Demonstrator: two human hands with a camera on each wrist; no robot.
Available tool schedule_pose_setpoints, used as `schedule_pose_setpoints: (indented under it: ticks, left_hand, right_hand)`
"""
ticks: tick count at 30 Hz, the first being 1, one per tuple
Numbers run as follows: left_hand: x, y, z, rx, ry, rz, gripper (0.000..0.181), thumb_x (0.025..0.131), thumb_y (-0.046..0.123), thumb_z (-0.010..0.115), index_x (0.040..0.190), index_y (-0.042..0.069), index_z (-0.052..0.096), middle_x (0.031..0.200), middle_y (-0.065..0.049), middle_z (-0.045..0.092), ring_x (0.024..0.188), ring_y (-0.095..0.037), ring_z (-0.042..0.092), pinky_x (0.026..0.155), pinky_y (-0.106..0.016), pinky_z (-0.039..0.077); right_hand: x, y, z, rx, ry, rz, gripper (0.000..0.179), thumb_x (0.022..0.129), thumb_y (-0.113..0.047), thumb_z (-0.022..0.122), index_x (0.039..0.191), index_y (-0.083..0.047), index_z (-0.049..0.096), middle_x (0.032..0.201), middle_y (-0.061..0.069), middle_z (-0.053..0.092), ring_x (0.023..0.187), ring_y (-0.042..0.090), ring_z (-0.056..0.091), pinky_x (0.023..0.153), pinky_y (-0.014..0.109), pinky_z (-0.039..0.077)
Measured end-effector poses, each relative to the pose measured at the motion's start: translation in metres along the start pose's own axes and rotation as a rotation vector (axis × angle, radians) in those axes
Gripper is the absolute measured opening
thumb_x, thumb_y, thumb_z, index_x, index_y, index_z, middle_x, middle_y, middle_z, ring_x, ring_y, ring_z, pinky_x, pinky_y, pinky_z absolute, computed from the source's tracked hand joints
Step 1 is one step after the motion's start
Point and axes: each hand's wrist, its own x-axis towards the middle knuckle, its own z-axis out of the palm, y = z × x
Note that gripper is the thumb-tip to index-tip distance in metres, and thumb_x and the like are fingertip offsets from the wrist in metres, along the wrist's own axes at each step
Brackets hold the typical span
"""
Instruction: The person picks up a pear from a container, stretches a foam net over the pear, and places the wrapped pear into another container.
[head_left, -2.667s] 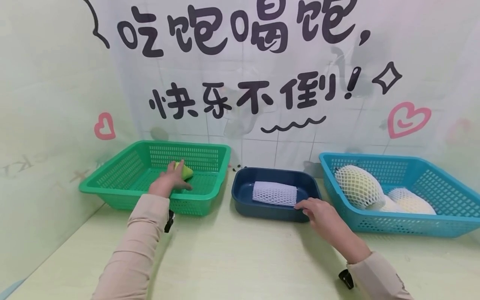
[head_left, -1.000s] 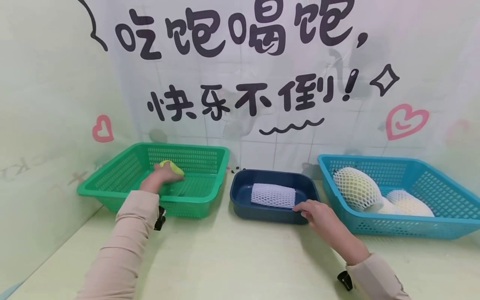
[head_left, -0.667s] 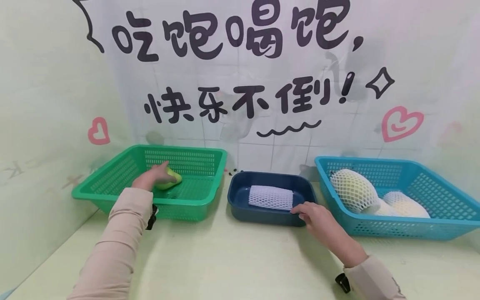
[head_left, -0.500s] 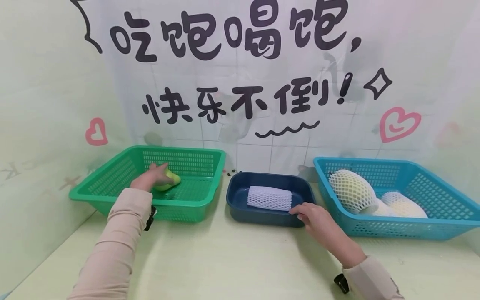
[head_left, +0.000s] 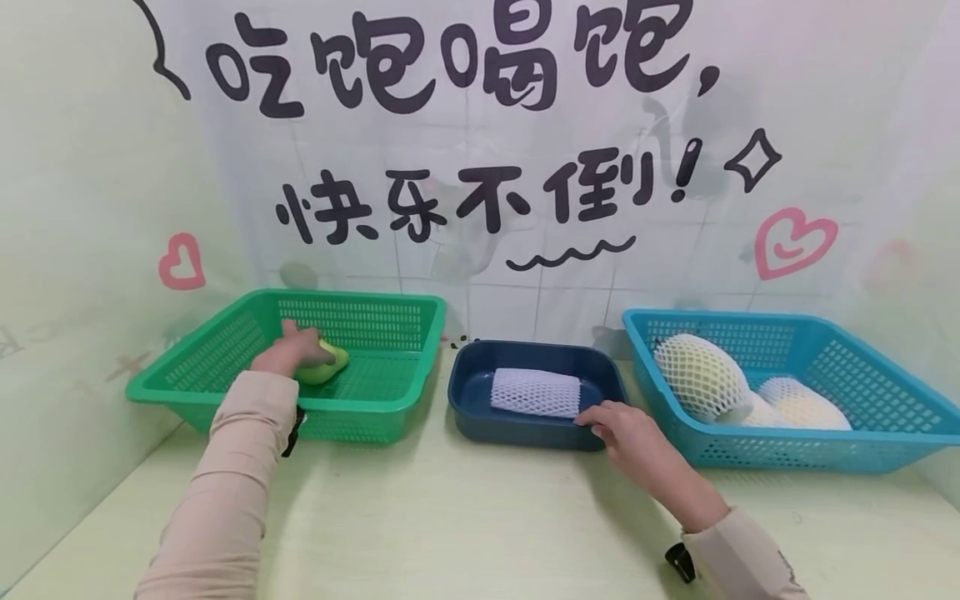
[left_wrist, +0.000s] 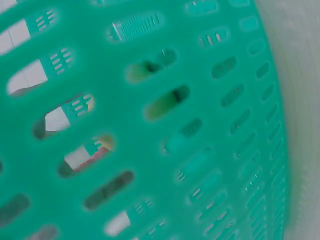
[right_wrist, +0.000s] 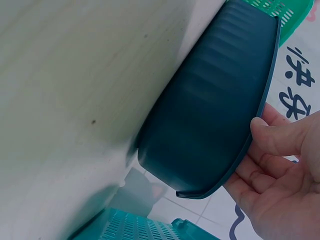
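Observation:
In the head view my left hand (head_left: 298, 348) is inside the green basket (head_left: 390, 407), thumb laid over a smooth yellow-green fruit (head_left: 324, 372) with a tapered end. One finger sticks up; the others are partly hidden behind the fruit. The left wrist view shows mostly the basket's slotted wall (left_wrist: 150, 150), with bits of yellow-green through its holes. My right hand (head_left: 641, 442) pinches the near rim of a dark blue tray (head_left: 517, 433); thumb (right_wrist: 270, 135) outside and fingers across the edge show in the right wrist view. A white foam net sleeve (head_left: 536, 392) lies in the tray.
On the right stands a blue basket (head_left: 787, 457) with several fruits in white foam nets (head_left: 701, 377). Both baskets and the tray sit on a pale wooden table (head_left: 450, 517). Behind them hangs a printed sheet (head_left: 480, 292) with lettering.
The left hand gripped the fruit, turned it, and shifted it left within the green basket; its fingers have repositioned on it. The right hand stays at the tray rim. The head view has panned slightly.

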Motion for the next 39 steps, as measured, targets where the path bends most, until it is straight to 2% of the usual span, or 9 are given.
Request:
schedule_pose_setpoints:
  ticks: [3,7,9,12,16,20,23,30,39]
  left_hand:
    - [-0.003,-0.003,0.001,0.005,-0.033,0.017,0.059,0.093,0.022,0.047,0.133,-0.016,0.028,0.137,-0.045,0.010,0.127,-0.057,0.018,0.099,-0.061,0.031]
    - [-0.008,-0.009,0.005,0.039,-0.140,0.035,0.058,0.090,0.034,0.053,0.126,-0.010,0.039,0.128,-0.034,0.039,0.113,-0.046,0.042,0.089,-0.052,0.041]
    - [-0.008,-0.009,0.007,0.054,-0.195,0.044,0.064,0.088,0.042,0.056,0.126,-0.007,0.041,0.128,-0.032,0.041,0.111,-0.042,0.044,0.087,-0.050,0.042]
    - [-0.006,-0.005,0.010,0.104,-0.262,0.084,0.071,0.087,0.044,0.058,0.132,-0.008,0.040,0.133,-0.033,0.038,0.117,-0.045,0.041,0.092,-0.051,0.041]
    - [-0.005,0.002,0.010,0.144,-0.289,0.095,0.073,0.086,0.042,0.058,0.134,-0.009,0.038,0.130,-0.032,0.041,0.113,-0.042,0.045,0.089,-0.048,0.043]
    - [-0.010,0.004,0.008,0.141,-0.247,0.064,0.077,0.084,0.046,0.060,0.135,-0.007,0.037,0.128,-0.030,0.042,0.108,-0.039,0.047,0.086,-0.047,0.044]
    - [-0.013,0.006,0.006,0.126,-0.198,0.076,0.079,0.082,0.048,0.060,0.134,-0.007,0.037,0.128,-0.031,0.042,0.109,-0.040,0.047,0.086,-0.048,0.044]
    - [-0.019,0.015,0.001,-0.116,-0.185,0.139,0.069,0.085,0.042,0.060,0.129,-0.005,0.038,0.108,-0.021,0.049,0.085,-0.024,0.054,0.067,-0.035,0.053]
    - [-0.034,0.039,-0.007,-0.236,-0.026,0.287,0.059,0.085,0.046,0.061,0.123,0.003,0.045,0.102,-0.015,0.052,0.077,-0.017,0.054,0.065,-0.027,0.048]
  right_hand:
    - [0.000,0.000,-0.001,0.000,0.005,-0.004,0.027,0.082,0.009,0.059,0.099,-0.010,0.068,0.083,0.002,0.064,0.072,0.013,0.058,0.061,0.026,0.049]
    - [0.000,-0.001,-0.001,0.004,-0.003,-0.003,0.026,0.083,0.008,0.060,0.100,-0.010,0.068,0.083,0.001,0.064,0.070,0.011,0.056,0.061,0.025,0.048]
    - [0.000,-0.001,-0.001,0.007,-0.009,0.001,0.026,0.083,0.008,0.059,0.100,-0.010,0.068,0.083,0.001,0.064,0.070,0.011,0.056,0.061,0.025,0.048]
    - [-0.001,-0.001,-0.001,0.014,-0.015,0.004,0.026,0.083,0.009,0.060,0.099,-0.010,0.068,0.083,0.002,0.064,0.070,0.012,0.057,0.061,0.025,0.049]
    - [0.000,-0.002,-0.001,0.015,-0.012,0.004,0.026,0.082,0.009,0.060,0.099,-0.009,0.068,0.083,0.003,0.064,0.070,0.013,0.057,0.061,0.026,0.049]
    - [0.001,-0.002,-0.001,0.013,-0.010,-0.002,0.026,0.083,0.009,0.059,0.100,-0.008,0.068,0.082,0.003,0.064,0.070,0.012,0.056,0.062,0.026,0.049]
    - [0.002,-0.004,0.000,0.017,-0.013,-0.004,0.026,0.083,0.009,0.059,0.100,-0.009,0.068,0.083,0.002,0.064,0.070,0.012,0.056,0.062,0.027,0.049]
    - [0.002,-0.005,0.000,0.019,-0.031,0.011,0.026,0.083,0.009,0.059,0.099,-0.009,0.068,0.083,0.002,0.064,0.070,0.012,0.057,0.061,0.027,0.049]
    - [0.000,-0.001,-0.002,0.012,0.001,-0.016,0.026,0.082,0.010,0.059,0.099,-0.009,0.067,0.084,0.001,0.064,0.071,0.013,0.057,0.063,0.029,0.050]
